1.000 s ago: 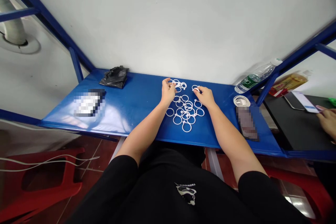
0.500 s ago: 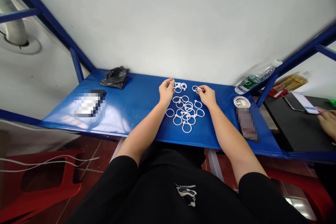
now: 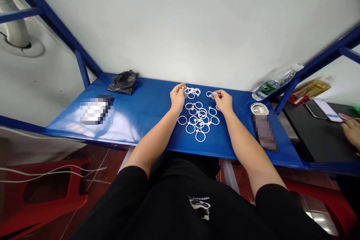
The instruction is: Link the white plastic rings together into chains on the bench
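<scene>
Several white plastic rings (image 3: 199,120) lie in a loose pile on the blue table (image 3: 146,116). My left hand (image 3: 177,98) is curled at the pile's far left, its fingertips pinching a ring from a small cluster of white rings (image 3: 192,91). My right hand (image 3: 224,101) is curled too, at the far right of the pile, pinching another white ring (image 3: 209,94) near the wall.
A crumpled black bag (image 3: 123,81) lies at the back left, a blurred flat item (image 3: 95,110) nearer. On the right are a coiled white cable (image 3: 259,108), a blurred dark item (image 3: 264,132) and a water bottle (image 3: 274,81). Another person's hand (image 3: 351,130) rests at far right.
My left hand has drawn slightly left and up off the ring cluster, keeping its pinch. My right hand has shifted a little further right and back with its ring.
</scene>
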A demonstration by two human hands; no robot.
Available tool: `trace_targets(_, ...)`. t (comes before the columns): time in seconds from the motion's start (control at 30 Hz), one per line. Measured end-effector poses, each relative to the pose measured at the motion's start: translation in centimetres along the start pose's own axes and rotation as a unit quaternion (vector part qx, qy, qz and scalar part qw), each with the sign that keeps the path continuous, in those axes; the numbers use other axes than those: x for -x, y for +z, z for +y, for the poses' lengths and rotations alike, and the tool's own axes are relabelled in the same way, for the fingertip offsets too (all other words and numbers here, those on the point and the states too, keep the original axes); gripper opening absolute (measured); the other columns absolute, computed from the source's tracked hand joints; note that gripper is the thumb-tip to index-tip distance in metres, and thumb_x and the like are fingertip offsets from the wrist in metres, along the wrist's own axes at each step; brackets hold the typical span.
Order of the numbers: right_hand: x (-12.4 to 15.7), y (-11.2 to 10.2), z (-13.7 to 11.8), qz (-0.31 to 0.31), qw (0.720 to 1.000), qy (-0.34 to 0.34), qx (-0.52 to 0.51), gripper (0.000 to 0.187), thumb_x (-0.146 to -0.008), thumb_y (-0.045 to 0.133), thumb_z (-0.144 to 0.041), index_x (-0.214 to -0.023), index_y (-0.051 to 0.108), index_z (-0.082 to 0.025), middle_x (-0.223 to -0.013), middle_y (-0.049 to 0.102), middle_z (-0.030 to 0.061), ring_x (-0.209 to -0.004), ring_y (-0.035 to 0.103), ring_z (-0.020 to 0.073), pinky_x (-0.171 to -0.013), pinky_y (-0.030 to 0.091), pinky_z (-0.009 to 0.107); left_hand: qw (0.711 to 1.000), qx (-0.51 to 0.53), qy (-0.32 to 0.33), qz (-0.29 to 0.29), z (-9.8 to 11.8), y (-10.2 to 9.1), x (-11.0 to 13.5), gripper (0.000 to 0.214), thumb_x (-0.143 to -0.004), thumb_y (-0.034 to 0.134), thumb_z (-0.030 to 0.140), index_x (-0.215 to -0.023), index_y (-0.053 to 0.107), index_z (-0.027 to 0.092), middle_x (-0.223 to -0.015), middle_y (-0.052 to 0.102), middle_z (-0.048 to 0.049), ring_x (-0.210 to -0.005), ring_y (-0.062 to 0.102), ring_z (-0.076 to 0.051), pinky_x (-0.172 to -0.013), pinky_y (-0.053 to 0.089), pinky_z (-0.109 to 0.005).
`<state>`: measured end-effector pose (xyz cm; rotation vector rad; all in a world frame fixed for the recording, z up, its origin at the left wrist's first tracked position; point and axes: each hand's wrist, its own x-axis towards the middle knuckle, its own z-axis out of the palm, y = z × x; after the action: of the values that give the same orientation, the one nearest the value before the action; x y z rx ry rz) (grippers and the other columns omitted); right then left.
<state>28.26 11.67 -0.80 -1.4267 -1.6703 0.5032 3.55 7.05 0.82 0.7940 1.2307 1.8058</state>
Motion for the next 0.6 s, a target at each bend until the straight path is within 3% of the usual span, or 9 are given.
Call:
trace_targets(0.37, -0.10, -0.07, 0.04, 0.003, 1.000, -0.014, 0.000, 0.036, -0.089, 0.064, -0.046, -0.110, 0.077, -0.020, -0.081, 0.077, 0.0047, -0.076, 0.071, 0.0243, -0.083, 0.055, 0.040, 1.000, -0.007, 0.002, 0.000, 0.36, 0.04, 0.11, 0.023, -0.086, 0.055, 0.012, -0.094, 0.076, 0.017, -0.089, 0.075, -0.0048, -0.059, 0.055, -0.008, -0.057, 0.047, -0.021)
trace_targets(0.6, -0.31, -0.01, 0.46, 0.000, 1.000, -0.018, 0.011, 0.038, -0.090, 0.063, -0.044, -0.117, 0.074, -0.020, -0.081, 0.077, 0.0040, -0.079, 0.072, 0.0246, -0.086, 0.055, 0.041, 1.000, 0.004, 0.015, -0.011, 0.64, -0.04, 0.04, 0.021, -0.083, 0.055, 0.017, -0.084, 0.075, 0.017, -0.072, 0.066, -0.0016, -0.049, 0.042, -0.007, -0.046, 0.034, -0.021)
